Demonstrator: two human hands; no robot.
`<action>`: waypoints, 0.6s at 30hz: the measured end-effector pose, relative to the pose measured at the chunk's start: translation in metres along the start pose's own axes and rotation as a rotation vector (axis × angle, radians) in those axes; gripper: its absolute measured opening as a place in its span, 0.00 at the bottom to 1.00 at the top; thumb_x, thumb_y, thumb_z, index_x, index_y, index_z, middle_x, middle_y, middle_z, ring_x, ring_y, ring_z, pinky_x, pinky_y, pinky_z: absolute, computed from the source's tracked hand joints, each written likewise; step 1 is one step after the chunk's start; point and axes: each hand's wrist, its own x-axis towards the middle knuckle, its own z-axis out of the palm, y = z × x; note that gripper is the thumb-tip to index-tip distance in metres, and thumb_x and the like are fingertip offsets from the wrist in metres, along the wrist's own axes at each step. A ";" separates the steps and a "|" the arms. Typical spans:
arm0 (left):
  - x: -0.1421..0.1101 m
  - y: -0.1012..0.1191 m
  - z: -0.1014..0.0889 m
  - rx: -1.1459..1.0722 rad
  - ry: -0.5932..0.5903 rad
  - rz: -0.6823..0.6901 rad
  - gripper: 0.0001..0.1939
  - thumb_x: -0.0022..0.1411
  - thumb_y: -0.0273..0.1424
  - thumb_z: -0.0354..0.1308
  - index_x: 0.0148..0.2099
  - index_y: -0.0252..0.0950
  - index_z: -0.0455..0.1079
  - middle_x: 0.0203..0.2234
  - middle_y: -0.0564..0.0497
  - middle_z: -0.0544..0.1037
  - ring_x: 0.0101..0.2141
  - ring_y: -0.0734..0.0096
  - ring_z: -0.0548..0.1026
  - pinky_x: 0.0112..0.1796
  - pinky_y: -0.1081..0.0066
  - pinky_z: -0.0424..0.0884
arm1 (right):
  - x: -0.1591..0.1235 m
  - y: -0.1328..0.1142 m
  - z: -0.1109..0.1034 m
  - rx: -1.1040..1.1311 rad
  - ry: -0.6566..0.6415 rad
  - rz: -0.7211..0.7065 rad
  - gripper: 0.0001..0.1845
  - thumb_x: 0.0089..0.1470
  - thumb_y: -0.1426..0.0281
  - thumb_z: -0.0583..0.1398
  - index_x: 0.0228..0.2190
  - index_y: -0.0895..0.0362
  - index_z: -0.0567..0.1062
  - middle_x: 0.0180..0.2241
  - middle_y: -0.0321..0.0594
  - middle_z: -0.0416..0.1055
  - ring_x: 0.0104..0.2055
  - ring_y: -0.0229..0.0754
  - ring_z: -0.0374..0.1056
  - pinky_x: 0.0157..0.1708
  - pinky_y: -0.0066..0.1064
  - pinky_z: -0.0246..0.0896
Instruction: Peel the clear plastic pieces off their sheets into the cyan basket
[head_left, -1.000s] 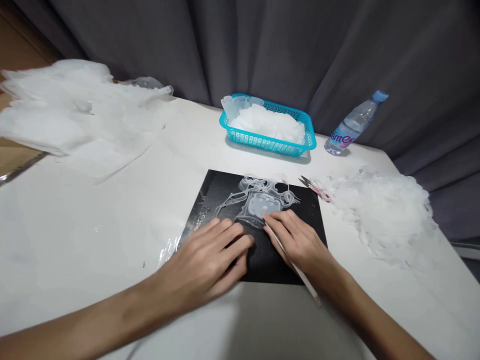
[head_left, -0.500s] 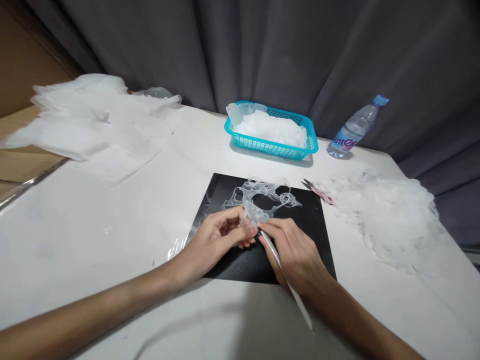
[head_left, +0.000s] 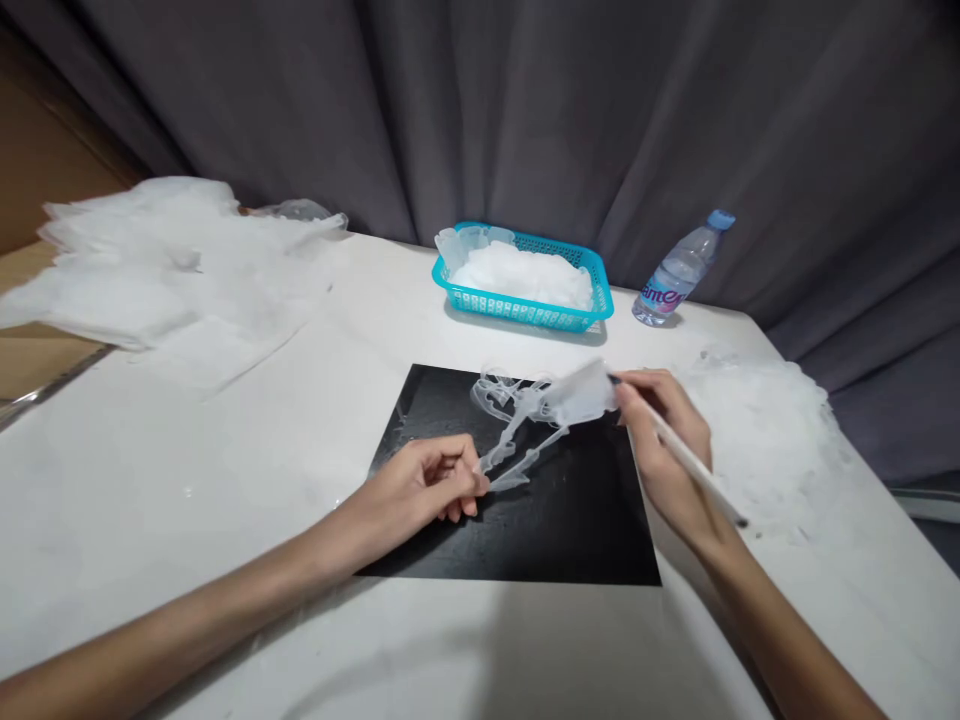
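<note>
My left hand (head_left: 442, 478) is closed in a pinch on the narrow end of a sheer white strip-like piece (head_left: 517, 440), full of cut-out gaps, above a black mat (head_left: 570, 530). My right hand (head_left: 671, 450) holds a slim white pen-like tool (head_left: 694, 462), its dark tip beside the fingertips. Those same fingertips meet the edge of a broader sheer white piece (head_left: 581, 393). Loopy strips hang between the two hands over the mat's far part. Whether the broad piece and the strips are still joined, I cannot tell.
Behind the mat stands a turquoise basket (head_left: 517, 312) with white pieces in it. A water bottle (head_left: 679, 270) stands to its right. A heap of sheer white scraps (head_left: 772, 440) lies at right, and a pile of white sheets (head_left: 157, 270) at left. A grey curtain hangs behind.
My hands have drawn apart. The right moved right and away from me with the tool and the broad piece, and the strips now stretch between the hands. The view has shifted slightly.
</note>
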 end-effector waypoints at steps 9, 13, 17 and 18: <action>-0.002 0.015 -0.021 -0.163 -0.112 -0.107 0.31 0.69 0.57 0.53 0.42 0.34 0.81 0.36 0.43 0.84 0.36 0.61 0.81 0.36 0.69 0.75 | -0.065 -0.050 0.035 -0.027 -0.383 -0.357 0.19 0.69 0.74 0.54 0.59 0.57 0.67 0.46 0.48 0.73 0.44 0.44 0.74 0.43 0.35 0.75; 0.004 -0.003 -0.012 -0.114 -0.124 0.007 0.19 0.67 0.46 0.64 0.48 0.35 0.78 0.38 0.48 0.83 0.38 0.65 0.79 0.39 0.71 0.71 | -0.075 -0.057 0.033 0.129 -0.597 -0.346 0.26 0.71 0.67 0.52 0.67 0.54 0.61 0.52 0.49 0.67 0.47 0.44 0.71 0.46 0.38 0.75; 0.004 -0.013 -0.011 -0.056 -0.130 0.091 0.17 0.68 0.42 0.64 0.52 0.37 0.73 0.34 0.52 0.82 0.34 0.71 0.76 0.37 0.73 0.69 | -0.061 -0.043 0.028 0.011 -0.410 -0.290 0.27 0.70 0.69 0.49 0.68 0.48 0.64 0.62 0.50 0.56 0.54 0.51 0.65 0.56 0.53 0.67; 0.003 -0.014 -0.010 -0.025 -0.115 0.113 0.16 0.69 0.42 0.63 0.52 0.37 0.72 0.33 0.54 0.81 0.34 0.71 0.76 0.37 0.73 0.68 | -0.057 -0.038 0.029 -0.041 -0.365 -0.278 0.28 0.70 0.71 0.49 0.68 0.49 0.64 0.65 0.50 0.53 0.57 0.53 0.63 0.59 0.55 0.64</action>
